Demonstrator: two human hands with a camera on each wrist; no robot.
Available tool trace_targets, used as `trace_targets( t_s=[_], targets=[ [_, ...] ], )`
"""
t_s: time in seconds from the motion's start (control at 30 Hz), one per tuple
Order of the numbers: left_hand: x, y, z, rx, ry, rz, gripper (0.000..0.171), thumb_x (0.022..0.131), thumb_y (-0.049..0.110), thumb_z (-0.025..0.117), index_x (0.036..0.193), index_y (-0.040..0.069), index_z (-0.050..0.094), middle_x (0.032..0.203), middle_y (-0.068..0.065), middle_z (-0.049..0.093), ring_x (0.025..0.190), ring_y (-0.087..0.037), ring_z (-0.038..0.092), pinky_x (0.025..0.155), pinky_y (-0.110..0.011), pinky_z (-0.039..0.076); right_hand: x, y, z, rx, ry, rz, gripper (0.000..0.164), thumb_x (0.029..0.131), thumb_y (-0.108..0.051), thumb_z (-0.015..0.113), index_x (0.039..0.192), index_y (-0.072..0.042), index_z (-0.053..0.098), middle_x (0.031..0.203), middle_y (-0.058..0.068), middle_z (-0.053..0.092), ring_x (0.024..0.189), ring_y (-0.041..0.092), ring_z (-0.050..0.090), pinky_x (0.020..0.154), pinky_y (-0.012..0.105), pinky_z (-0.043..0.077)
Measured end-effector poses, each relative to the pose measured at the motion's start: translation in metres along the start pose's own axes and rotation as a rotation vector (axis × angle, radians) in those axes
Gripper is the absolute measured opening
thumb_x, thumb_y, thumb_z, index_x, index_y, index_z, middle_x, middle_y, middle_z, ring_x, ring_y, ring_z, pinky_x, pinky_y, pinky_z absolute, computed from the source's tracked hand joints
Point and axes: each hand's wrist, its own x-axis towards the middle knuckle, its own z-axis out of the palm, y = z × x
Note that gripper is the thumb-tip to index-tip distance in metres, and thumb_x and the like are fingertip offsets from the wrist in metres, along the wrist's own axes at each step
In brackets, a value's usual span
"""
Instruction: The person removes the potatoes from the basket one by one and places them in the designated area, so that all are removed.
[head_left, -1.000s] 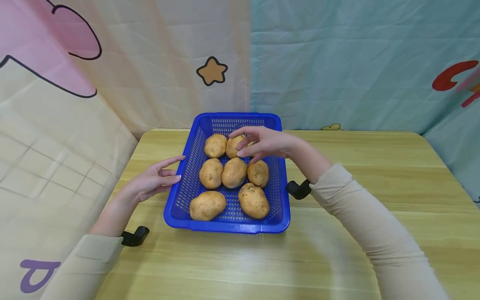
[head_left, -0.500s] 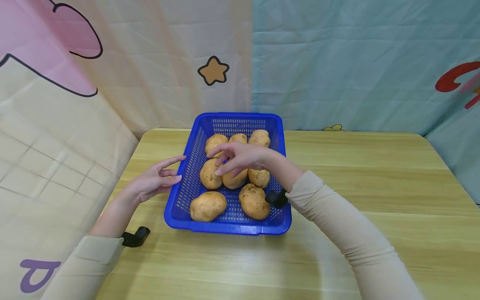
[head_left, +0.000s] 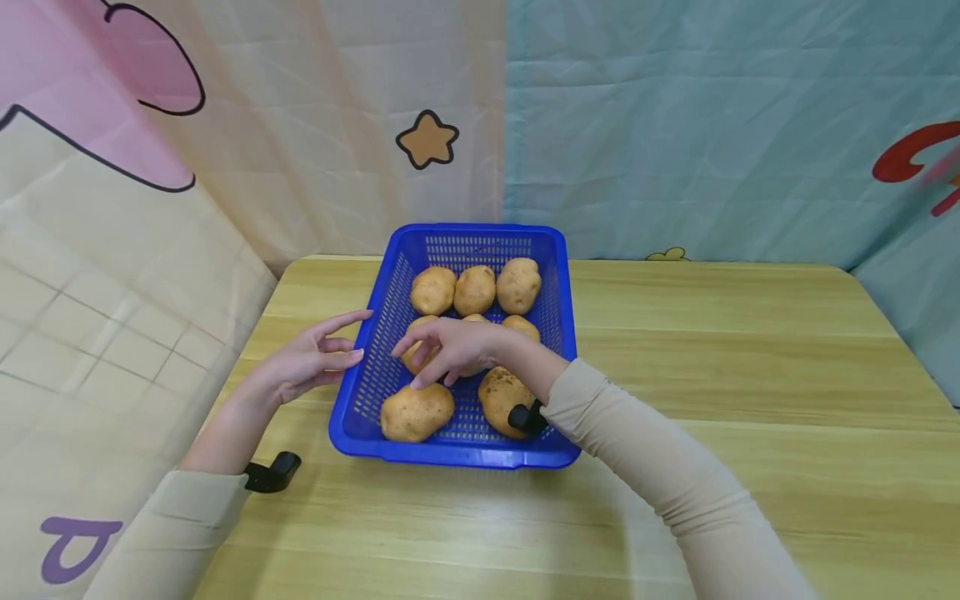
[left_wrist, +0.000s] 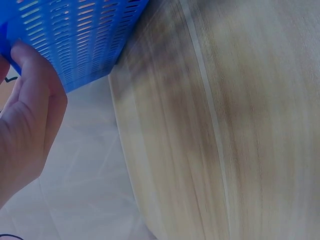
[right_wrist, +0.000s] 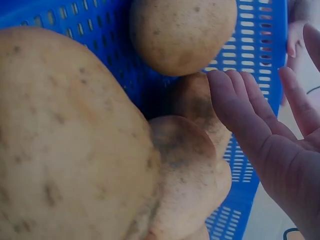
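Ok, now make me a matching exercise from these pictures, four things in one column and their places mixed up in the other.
1. basket
2. left grip
3. right grip
4. star

A. above the potatoes
B. on the upright cloth
C. on the table
D. at the basket's left side

Pairs: 1-C, 2-D, 3-A, 4-B.

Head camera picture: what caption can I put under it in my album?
A right hand over potatoes in a blue basket, a left hand touching its side.
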Motion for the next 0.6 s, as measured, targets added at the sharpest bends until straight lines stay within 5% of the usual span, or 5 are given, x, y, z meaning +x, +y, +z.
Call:
trace_targets(
  t_s=[0.2, 0.6],
  targets=[
    [0.0001, 0.0007, 0.0006, -0.004, -0.002, 0.001, 0.069, 0.091, 0.001, 0.057, 0.148, 0.011, 0.019, 0.095, -0.007, 0.065, 0.086, -0.020, 0.067, 0.076, -0.033, 0.055, 0.0037, 0.0063, 0.0055, -0.033, 0.011, 0.021, 0.055, 0.081, -0.005, 0.071, 0.131, -0.005, 0.050, 0.130, 0.020, 0.050, 0.112, 0.023, 0.051, 0.074, 0.036, 0.054],
    [-0.0004, 0.0028, 0.0015, -0.003, 0.004, -0.005, 0.070, 0.091, 0.001, 0.057, 0.148, 0.011, 0.020, 0.096, -0.008, 0.064, 0.086, -0.021, 0.066, 0.076, -0.033, 0.055, 0.0072, 0.0112, 0.0090, -0.222, -0.029, -0.014, 0.050, 0.079, -0.001, 0.073, 0.125, -0.002, 0.056, 0.110, 0.010, 0.058, 0.080, 0.012, 0.058, 0.060, 0.024, 0.050]
  ],
)
